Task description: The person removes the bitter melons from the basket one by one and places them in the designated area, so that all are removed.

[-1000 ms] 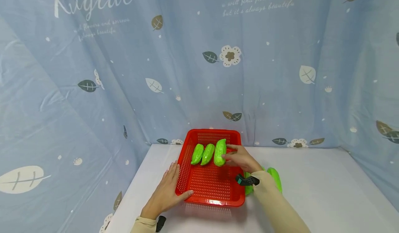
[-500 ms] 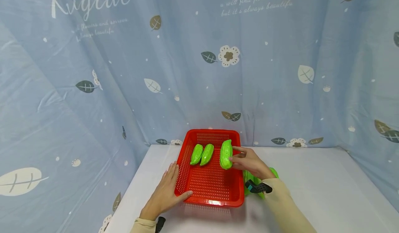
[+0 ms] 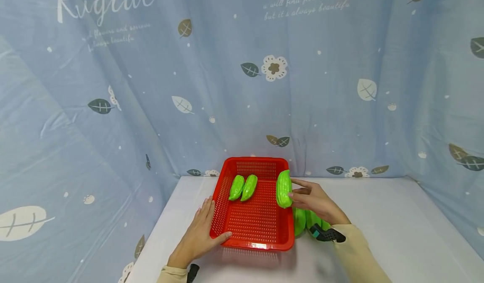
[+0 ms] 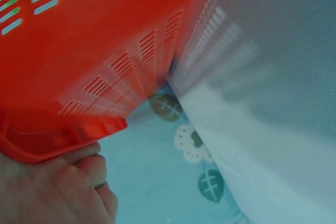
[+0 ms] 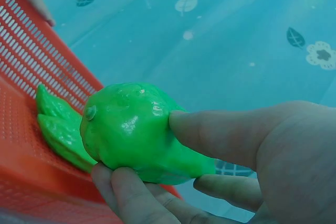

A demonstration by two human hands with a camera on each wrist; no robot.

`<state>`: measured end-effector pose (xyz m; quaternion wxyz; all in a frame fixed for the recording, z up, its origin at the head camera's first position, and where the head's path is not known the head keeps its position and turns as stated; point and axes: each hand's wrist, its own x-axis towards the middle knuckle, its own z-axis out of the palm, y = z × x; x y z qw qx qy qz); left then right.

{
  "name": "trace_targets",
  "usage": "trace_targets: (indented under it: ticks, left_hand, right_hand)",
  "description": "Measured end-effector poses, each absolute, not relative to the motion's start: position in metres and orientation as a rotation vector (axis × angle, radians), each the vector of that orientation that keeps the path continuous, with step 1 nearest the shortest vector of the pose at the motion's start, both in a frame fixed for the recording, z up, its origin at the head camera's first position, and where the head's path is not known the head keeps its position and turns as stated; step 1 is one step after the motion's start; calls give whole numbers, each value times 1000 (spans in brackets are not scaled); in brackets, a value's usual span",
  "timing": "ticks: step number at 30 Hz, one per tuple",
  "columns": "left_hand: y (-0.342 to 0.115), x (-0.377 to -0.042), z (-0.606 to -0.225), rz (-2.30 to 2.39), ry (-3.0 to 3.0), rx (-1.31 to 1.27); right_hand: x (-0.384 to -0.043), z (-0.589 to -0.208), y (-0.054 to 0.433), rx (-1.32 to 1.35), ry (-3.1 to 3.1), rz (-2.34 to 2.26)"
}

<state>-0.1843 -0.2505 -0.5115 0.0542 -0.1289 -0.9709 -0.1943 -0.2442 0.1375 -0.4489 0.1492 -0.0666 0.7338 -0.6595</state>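
My right hand (image 3: 314, 199) pinches a bright green, ridged bitter melon (image 3: 284, 189) between thumb and fingers, over the right rim of a red plastic basket (image 3: 261, 246). In the right wrist view the thumb presses one side of this bitter melon (image 5: 131, 129), the fingers lie under it, and its rounded, nubbed end faces the camera. Two similar bitter melons (image 3: 249, 187) lie side by side at the basket's back left. My left hand (image 3: 198, 232) rests against the basket's left side, fingers straight, thumb over the front rim; the left wrist view shows it against the basket rim (image 4: 68, 148).
More green bitter melons (image 3: 298, 222) lie on the white table (image 3: 397, 232) just right of the basket, partly hidden by my right hand and wrist. A blue patterned curtain (image 3: 227, 85) hangs behind the table and along its left side.
My right hand has carried the bitter melon rightward, from beside the other two inside the basket to over the right rim. The left hand has stayed in place on the basket.
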Motion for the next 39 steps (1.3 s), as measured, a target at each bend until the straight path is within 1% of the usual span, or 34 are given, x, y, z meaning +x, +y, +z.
trace_targets:
  ticks: [39]
  left_hand:
    - [-251, -185, -512, -617, -2958, -372]
  right_hand:
    - [-222, -457, 212, -149, 2158, -1860]
